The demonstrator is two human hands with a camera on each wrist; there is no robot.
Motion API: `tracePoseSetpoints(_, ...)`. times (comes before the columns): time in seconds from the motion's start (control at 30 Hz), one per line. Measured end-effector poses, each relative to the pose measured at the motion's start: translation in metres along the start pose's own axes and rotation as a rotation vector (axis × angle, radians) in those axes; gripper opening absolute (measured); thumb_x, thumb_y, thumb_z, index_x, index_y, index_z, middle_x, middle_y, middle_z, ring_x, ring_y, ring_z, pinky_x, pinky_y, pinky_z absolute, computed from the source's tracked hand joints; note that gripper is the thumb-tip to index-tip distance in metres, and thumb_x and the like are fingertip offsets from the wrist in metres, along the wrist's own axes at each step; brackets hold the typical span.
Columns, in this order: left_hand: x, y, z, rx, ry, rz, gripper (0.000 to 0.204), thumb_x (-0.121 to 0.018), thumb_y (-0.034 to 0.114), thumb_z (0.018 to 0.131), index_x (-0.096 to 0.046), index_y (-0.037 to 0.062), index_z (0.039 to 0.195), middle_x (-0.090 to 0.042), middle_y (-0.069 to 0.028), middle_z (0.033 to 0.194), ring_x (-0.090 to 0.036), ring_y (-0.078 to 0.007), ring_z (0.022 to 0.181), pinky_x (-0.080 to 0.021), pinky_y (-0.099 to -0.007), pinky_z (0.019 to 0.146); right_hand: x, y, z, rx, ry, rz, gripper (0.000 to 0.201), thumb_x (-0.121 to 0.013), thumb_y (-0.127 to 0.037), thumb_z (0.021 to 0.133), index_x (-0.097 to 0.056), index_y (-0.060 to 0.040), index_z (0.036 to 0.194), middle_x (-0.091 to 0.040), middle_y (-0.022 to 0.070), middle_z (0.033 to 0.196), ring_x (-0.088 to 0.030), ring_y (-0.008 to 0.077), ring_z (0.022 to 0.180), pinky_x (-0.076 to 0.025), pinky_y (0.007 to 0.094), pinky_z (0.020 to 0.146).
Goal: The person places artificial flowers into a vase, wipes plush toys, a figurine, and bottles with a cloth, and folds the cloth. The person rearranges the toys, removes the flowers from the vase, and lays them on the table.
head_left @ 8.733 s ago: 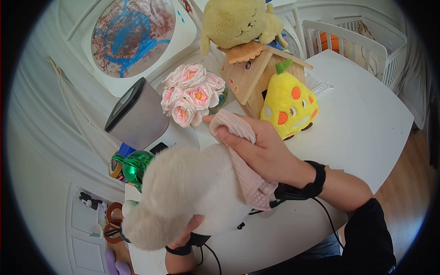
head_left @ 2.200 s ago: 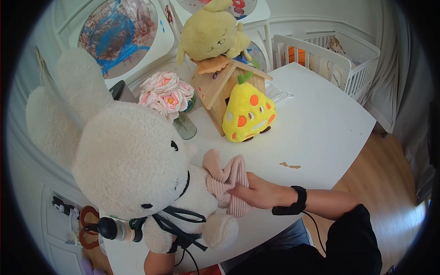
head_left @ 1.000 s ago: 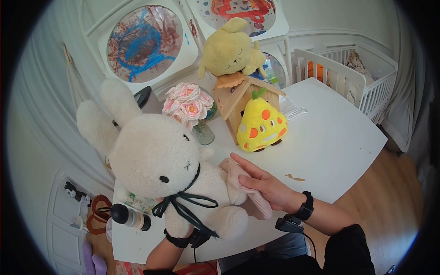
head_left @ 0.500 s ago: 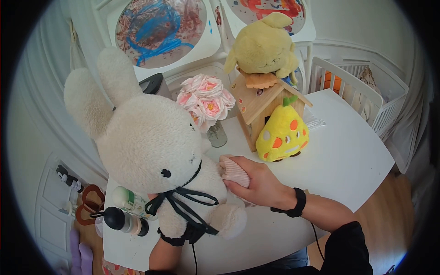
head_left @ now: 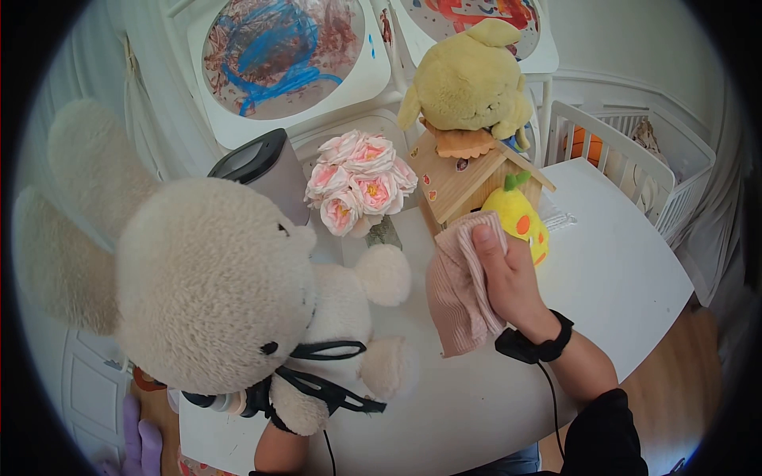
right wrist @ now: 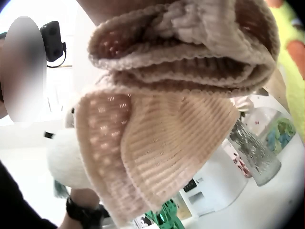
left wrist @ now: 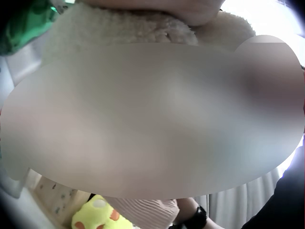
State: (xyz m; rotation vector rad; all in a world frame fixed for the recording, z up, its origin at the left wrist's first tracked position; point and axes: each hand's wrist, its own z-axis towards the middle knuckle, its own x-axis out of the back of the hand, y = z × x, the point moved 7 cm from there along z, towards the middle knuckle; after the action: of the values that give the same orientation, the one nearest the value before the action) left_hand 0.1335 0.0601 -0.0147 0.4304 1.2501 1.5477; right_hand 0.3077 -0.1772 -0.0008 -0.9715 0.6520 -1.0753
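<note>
A large white plush rabbit [head_left: 210, 278] with a dark ribbon bow [head_left: 329, 373] fills the left of the head view, tilted with its ears to the upper left. My left hand [left wrist: 186, 8] holds it up from behind; in the head view only the forearm shows below the rabbit, the fingers being hidden. To the right, apart from the rabbit, my right hand [head_left: 512, 278] grips a pink ribbed cloth [head_left: 460, 289], thumb on top. The cloth hangs in folds, with a dotted, mesh-like border in the right wrist view. Much of the left wrist view is blurred.
Behind the cloth stand a yellow plush pear [head_left: 516, 210] and a wooden birdhouse [head_left: 460, 178] topped by a cream plush dog [head_left: 468, 79]. Pink flowers [head_left: 361, 178] in a glass vase and a grey bin-like box [head_left: 274, 174] stand farther left. The white table [head_left: 619, 262] ends at the right.
The rabbit turned from its back to its front over the earlier frames. Since half a second ago, my right hand has drawn the cloth off the rabbit's body, up and right; the rabbit has shifted left.
</note>
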Motion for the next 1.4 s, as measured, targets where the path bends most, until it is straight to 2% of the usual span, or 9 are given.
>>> tracePoseSetpoints(0.2,-0.010,0.001,0.003,-0.038,0.042,-0.010,0.067,-0.069,0.002,0.084,-0.042,0.0010,0.145,-0.055,-0.0119,0.140,-0.055,-0.0281,0.126,-0.044,-0.0406,0.108,-0.060,-0.053,-0.049,-0.019,-0.453,0.342,0.055,-0.056,-0.040,0.104,-0.049,-0.0016,0.143,-0.060,0.0112,0.124,-0.057,0.0203,0.118,-0.046,0.0349,0.100)
tracePoseSetpoints(0.27,-0.006,-0.008,-0.023,-0.047,0.042,-0.011,0.068,-0.069,0.002,0.083,-0.042,0.0010,0.145,-0.055,-0.0119,0.140,-0.055,-0.0281,0.126,-0.044,-0.0405,0.108,-0.078,-0.057,-0.065,0.231,-0.404,-0.053,0.060,-0.069,-0.027,0.096,-0.045,-0.0022,0.145,-0.053,0.0175,0.134,-0.051,0.0326,0.128,-0.042,0.0399,0.106)
tracePoseSetpoints(0.6,0.013,0.002,-0.001,0.131,-0.422,0.446,0.079,-0.078,0.005,0.081,-0.038,0.0025,0.148,-0.052,-0.0134,0.142,-0.053,-0.0271,0.130,-0.049,-0.0447,0.103,-0.028,-0.056,-0.038,0.499,-0.282,-0.144,0.042,-0.071,-0.003,0.081,-0.062,-0.0009,0.123,-0.068,0.0148,0.105,-0.068,0.0314,0.090,-0.054,0.0346,0.079)
tracePoseSetpoints(0.67,0.018,-0.009,-0.007,0.213,-0.481,-0.394,0.077,-0.080,0.006,0.080,-0.041,0.0023,0.146,-0.055,-0.0125,0.140,-0.055,-0.0264,0.126,-0.048,-0.0441,0.103,-0.026,-0.065,-0.042,0.516,-0.313,-0.204,0.031,-0.069,-0.011,0.086,-0.064,-0.0017,0.116,-0.069,0.0159,0.092,-0.069,0.0320,0.079,-0.054,0.0330,0.072)
tracePoseSetpoints(0.83,0.032,-0.021,-0.009,0.313,-0.139,0.271,0.051,-0.068,0.003,0.086,-0.053,-0.0050,0.134,-0.065,-0.0126,0.127,-0.062,-0.0248,0.113,-0.052,-0.0384,0.093,-0.006,-0.061,-0.022,0.352,-0.154,-0.031,0.036,-0.051,-0.032,0.105,-0.065,0.0008,0.103,-0.067,0.0085,0.082,-0.064,0.0171,0.070,-0.050,0.0290,0.065)
tracePoseSetpoints(1.03,-0.004,0.014,0.002,0.123,-0.022,-0.027,0.049,-0.068,0.004,0.084,-0.053,-0.0062,0.130,-0.064,-0.0139,0.123,-0.063,-0.0235,0.110,-0.051,-0.0368,0.095,0.061,-0.050,0.011,0.146,0.321,0.162,0.046,-0.042,-0.039,0.109,-0.064,0.0008,0.097,-0.064,0.0012,0.079,-0.058,0.0114,0.069,-0.048,0.0249,0.064)
tracePoseSetpoints(1.13,-0.018,0.017,0.004,0.014,0.080,0.151,0.052,-0.071,0.006,0.084,-0.052,-0.0055,0.131,-0.063,-0.0146,0.122,-0.063,-0.0226,0.109,-0.050,-0.0367,0.095,0.030,-0.095,-0.021,0.219,0.022,0.209,0.042,-0.053,-0.038,0.105,-0.063,0.0015,0.112,-0.067,0.0090,0.092,-0.062,0.0175,0.079,-0.050,0.0292,0.071)
tracePoseSetpoints(1.27,-0.034,-0.006,-0.021,0.007,-0.008,0.315,0.055,-0.071,0.004,0.084,-0.049,-0.0041,0.134,-0.062,-0.0157,0.119,-0.061,-0.0216,0.109,-0.048,-0.0361,0.097,-0.038,-0.107,-0.057,0.571,-0.234,-0.534,0.076,-0.078,-0.035,0.084,-0.046,0.0021,0.142,-0.058,0.0226,0.121,-0.060,0.0373,0.104,-0.048,0.0460,0.086)
tracePoseSetpoints(1.4,-0.026,-0.019,-0.029,0.110,0.050,0.006,0.058,-0.067,-0.005,0.081,-0.046,-0.0056,0.135,-0.063,-0.0141,0.117,-0.061,-0.0230,0.109,-0.046,-0.0362,0.100,-0.040,-0.079,-0.051,0.438,-0.276,-0.362,0.058,-0.076,-0.020,0.086,-0.053,0.0036,0.133,-0.062,0.0205,0.121,-0.062,0.0354,0.106,-0.050,0.0381,0.091)
